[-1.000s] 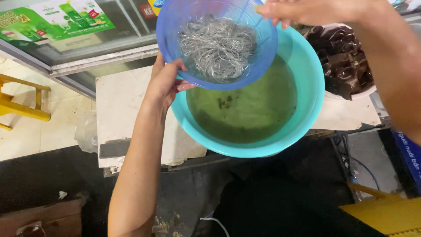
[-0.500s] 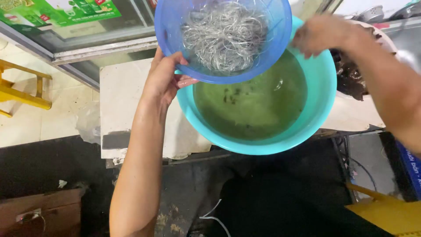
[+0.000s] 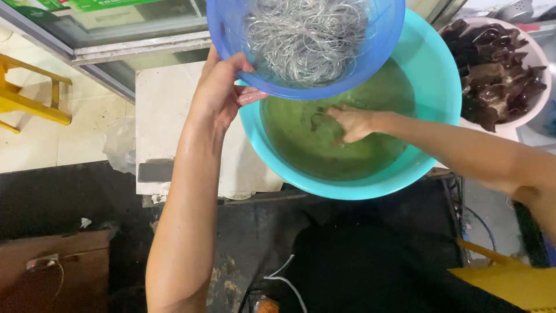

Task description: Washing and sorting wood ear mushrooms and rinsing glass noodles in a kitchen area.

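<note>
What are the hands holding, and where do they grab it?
The left hand grips the blue strainer basket by its rim. The right hand holds nothing visible; it dips into the teal basin's water.

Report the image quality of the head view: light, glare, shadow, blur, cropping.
Head view: even, soft light, with no hard shadows on the left hand or the right hand; the floor below is dim. Faint sheen on the teal basin rim; its greenish water is murky. The blue strainer bowl is cropped at the top edge. The noodles and dark fungus look reasonably sharp.
</note>
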